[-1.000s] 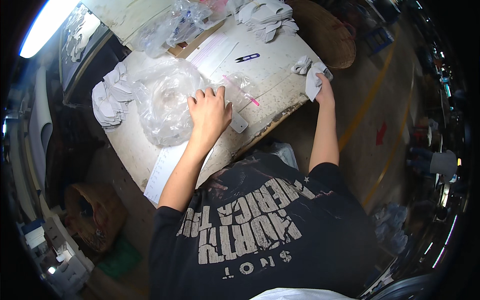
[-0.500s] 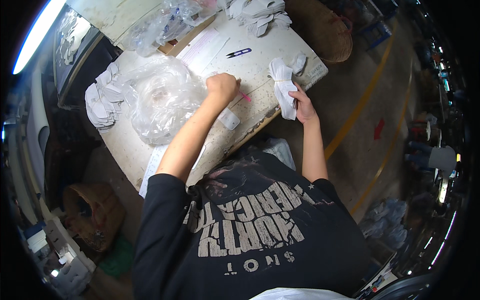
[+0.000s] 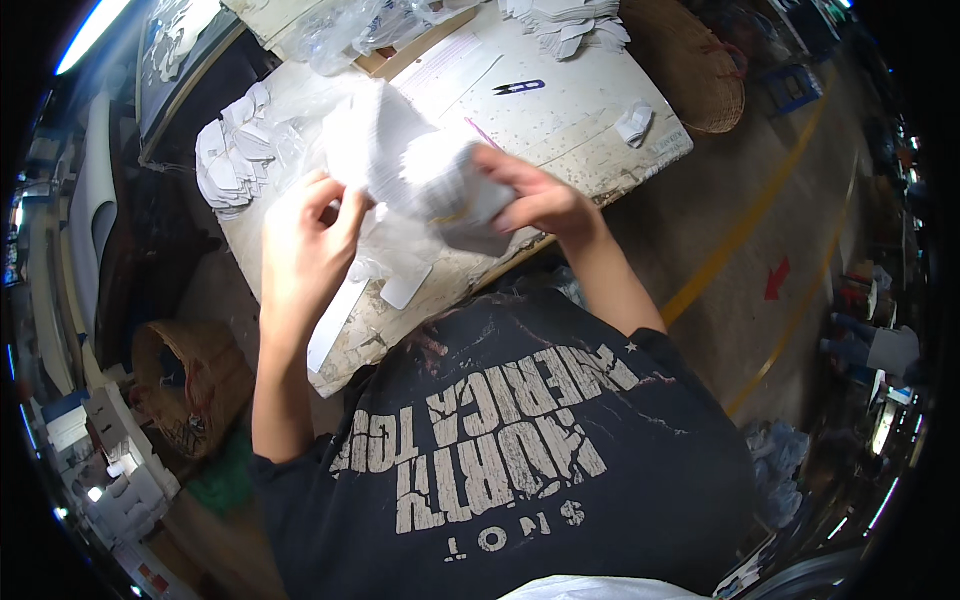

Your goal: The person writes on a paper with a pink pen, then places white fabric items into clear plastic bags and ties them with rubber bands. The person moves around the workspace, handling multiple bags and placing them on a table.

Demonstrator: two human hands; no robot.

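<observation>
At the far left, low beside the worktop [image 3: 600,120], a brown woven basket [image 3: 185,385] stands on the floor. Above it, on the worktop's left edge, lies a loose heap of white card pieces [image 3: 232,160].

The left hand [image 3: 305,255] is raised over the near edge of the worktop, fingers curled and thumb up, pinching the left end of a thick stack of white cards [image 3: 420,180]. The stack is held in the air between both hands, above the worktop and not resting on it. Its long axis runs roughly left to right, dropping a little toward the right, and its fanned card edges face up and away from the person; motion blurs the upper part. A single white card [image 3: 405,288] lies on the worktop just below the stack.

The right hand [image 3: 540,200] closes around the stack's right end, fingers wrapped over the top.

Further back, a small blue thread snip [image 3: 520,87] lies on the bare worktop, pointing left to right. A crumpled white scrap [image 3: 635,122] sits near the right corner, a second woven basket [image 3: 700,70] just beyond it, and another pile of white cards [image 3: 565,22] at the far edge.
</observation>
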